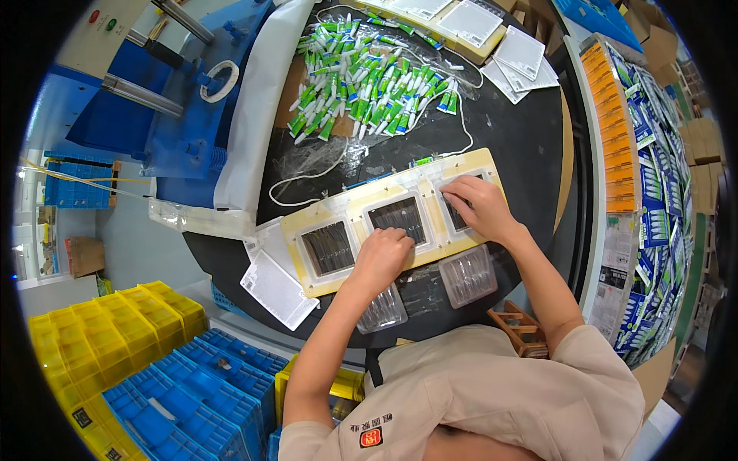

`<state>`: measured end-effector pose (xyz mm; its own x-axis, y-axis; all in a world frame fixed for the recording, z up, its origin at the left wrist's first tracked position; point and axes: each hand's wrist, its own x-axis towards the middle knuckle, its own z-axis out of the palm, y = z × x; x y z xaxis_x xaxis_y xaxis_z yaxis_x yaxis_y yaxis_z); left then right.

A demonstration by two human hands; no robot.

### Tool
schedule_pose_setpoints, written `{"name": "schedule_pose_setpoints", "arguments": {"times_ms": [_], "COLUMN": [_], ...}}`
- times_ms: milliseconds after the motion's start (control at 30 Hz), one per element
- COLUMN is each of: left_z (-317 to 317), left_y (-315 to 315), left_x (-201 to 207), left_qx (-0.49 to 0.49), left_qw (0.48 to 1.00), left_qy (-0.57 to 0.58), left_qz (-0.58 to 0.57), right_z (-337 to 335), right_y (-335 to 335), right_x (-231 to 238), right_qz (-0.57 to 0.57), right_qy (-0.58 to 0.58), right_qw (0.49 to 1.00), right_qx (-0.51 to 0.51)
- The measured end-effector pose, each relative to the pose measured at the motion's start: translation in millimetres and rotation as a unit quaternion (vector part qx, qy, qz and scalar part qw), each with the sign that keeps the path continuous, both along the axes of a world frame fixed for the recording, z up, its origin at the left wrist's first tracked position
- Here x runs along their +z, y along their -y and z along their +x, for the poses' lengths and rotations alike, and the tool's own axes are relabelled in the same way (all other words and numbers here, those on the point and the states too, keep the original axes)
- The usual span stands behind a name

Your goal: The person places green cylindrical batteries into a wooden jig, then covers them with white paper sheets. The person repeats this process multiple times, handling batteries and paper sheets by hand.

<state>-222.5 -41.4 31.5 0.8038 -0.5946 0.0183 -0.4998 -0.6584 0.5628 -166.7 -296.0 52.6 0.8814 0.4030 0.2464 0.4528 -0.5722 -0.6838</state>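
A pale yellow fixture board (294, 234) with three framed cavities lies across the black table, with clear plastic blister trays (328, 247) seated in it. My left hand (382, 256) has its fingers curled at the near edge of the middle cavity; whether it pinches anything is hidden. Over the right-hand cavity my right hand (483, 206) rests with bent fingers, its thumb apart from them, touching the frame area and holding nothing visible. A loose clear blister tray (468, 277) is near the table's front edge, and another loose blister tray (383, 310) sits partly under my left wrist.
Green-and-white tubes (377, 84) are heaped beyond the board, beside a white cable (466, 127). White cards (278, 290) lie at the left and back right. A blue press machine (192, 131) stands left; yellow crates (115, 330) and blue crates (192, 392) are below it. Packaged goods (653, 223) fill the right.
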Motion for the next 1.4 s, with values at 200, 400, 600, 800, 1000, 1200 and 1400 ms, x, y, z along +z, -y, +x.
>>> {"name": "schedule_pose_setpoints", "arguments": {"times_ms": [200,400,600,800,1000,1200,1400], "left_z": [-2.2,8.9,30.6,35.5,22.5,14.1,16.3], "left_y": [-6.3,-5.7,-8.3,-1.6,1.5,-2.1,-15.7], "left_x": [9.4,9.0,13.3,19.7,26.5,45.9,68.4], "left_qx": [0.025,-0.037,-0.046,0.006,-0.047,0.027,0.139], "left_qw": [0.999,0.998,0.989,0.980,0.994,0.997,0.986], "left_qy": [-0.036,-0.049,-0.139,-0.196,-0.037,-0.047,-0.084], "left_qz": [-0.019,0.012,-0.014,0.031,0.087,0.055,-0.045], "right_z": [33.1,85.2,58.5,-9.9,-47.7,-56.2,-58.9], "right_y": [-26.2,-66.9,-51.3,-6.8,16.0,17.2,23.5], "right_x": [-1.2,0.9,3.0,6.2,4.5,2.0,1.1], "right_qz": [0.058,0.010,0.088,0.128,0.143,0.185,0.229], "right_qy": [-0.085,0.012,-0.136,-0.282,-0.258,-0.215,-0.225], "right_qw": [0.994,1.000,0.986,0.950,0.955,0.958,0.943], "right_qx": [-0.039,0.026,0.043,-0.040,-0.036,-0.040,-0.084]}}
